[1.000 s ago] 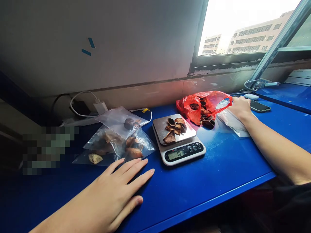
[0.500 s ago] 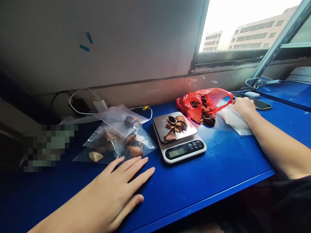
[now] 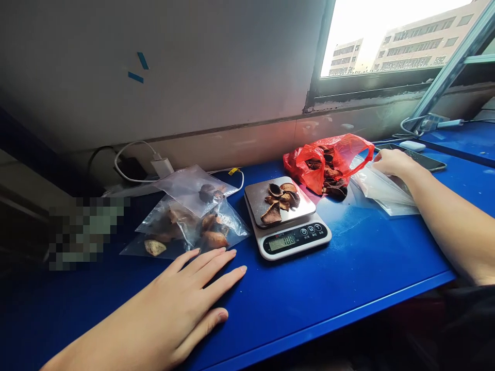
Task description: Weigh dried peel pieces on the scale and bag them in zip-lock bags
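Observation:
My left hand (image 3: 193, 296) lies flat on the blue table, fingers spread, its tips just in front of filled clear zip bags (image 3: 185, 219) that hold brown dried pieces. At the right, my right hand (image 3: 396, 164) has its fingers curled at the upper edge of a stack of clear plastic bags (image 3: 381, 188) and pinches one; the fingertips are partly hidden. Between the hands stands a white kitchen scale (image 3: 296, 241) reading about 10.8. Several curled, dried brown peel-like pieces (image 3: 280, 198) rest on its metal plate. Behind it an opened red plastic bag (image 3: 305, 170) spills more of them.
A phone (image 3: 429, 161) and a white rounded object (image 3: 413, 146) lie beyond my right hand. White cables and a charger (image 3: 162, 166) run along the wall at the back left. The table's front edge (image 3: 348, 314) runs below the scale. A metal frame stands by the window.
My right hand has drawn slightly to the right, and the layers of the clear bags show more spread out. The view has shifted a little. My left hand and the scale reading stay the same.

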### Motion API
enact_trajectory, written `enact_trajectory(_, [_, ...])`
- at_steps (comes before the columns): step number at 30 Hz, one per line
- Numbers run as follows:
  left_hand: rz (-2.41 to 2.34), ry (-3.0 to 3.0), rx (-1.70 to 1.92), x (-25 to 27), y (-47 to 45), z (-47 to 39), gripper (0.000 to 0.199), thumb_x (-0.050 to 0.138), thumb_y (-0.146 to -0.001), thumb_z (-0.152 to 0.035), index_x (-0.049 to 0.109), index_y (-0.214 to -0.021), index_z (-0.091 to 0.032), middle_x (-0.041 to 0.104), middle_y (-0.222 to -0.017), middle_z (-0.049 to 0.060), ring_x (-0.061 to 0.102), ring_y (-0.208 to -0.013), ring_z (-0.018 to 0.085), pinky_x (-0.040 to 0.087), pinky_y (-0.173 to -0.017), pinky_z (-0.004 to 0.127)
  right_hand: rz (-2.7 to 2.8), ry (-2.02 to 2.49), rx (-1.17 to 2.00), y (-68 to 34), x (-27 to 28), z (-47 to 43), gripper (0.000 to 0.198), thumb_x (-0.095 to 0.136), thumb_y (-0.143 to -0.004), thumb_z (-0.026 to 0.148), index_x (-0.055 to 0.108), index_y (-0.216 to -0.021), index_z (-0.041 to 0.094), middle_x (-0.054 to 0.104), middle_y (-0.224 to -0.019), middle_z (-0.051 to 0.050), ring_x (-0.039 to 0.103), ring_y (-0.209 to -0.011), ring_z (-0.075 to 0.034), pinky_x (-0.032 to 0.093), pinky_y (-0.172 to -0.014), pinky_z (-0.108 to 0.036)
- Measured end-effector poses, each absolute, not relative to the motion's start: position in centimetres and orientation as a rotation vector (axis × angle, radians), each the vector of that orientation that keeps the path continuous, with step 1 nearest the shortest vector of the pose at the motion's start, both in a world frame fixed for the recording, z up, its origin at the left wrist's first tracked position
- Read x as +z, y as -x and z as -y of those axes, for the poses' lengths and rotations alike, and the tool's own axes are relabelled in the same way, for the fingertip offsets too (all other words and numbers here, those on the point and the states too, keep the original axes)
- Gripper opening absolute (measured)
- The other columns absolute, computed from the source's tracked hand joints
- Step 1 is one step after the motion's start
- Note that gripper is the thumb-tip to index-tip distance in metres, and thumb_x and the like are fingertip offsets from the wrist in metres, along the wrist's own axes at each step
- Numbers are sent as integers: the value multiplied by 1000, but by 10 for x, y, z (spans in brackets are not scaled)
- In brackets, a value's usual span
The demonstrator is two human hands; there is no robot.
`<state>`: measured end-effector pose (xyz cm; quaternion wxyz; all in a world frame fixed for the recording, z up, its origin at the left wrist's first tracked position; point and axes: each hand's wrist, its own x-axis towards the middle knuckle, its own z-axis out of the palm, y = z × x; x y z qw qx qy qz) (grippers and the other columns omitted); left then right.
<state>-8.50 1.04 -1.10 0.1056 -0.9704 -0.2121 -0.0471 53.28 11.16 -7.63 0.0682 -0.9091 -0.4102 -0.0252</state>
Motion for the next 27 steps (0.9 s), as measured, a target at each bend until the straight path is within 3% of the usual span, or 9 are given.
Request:
enact_trajectory(16, [625, 2896, -151, -12, 87, -10, 52, 46, -106, -44, 36, -156, -44, 54, -154, -6, 58, -135, 24, 51, -108, 35, 1100, 2809, 263, -528, -63, -115, 35, 64, -98, 37, 62, -127, 18, 63, -126, -11, 66, -106, -21, 58, -88, -39])
enact_trajectory(27, [660, 2888, -126, -13, 87, -10, 52, 46, -105, -46, 37, -156, -44, 52, -155, -4, 58, -134, 25, 54, -106, 38, 1117, 2800, 275, -525, -61, -112, 33, 63, -99, 37, 62, -126, 18, 64, -125, -10, 66, -105, -20, 58, -88, -38])
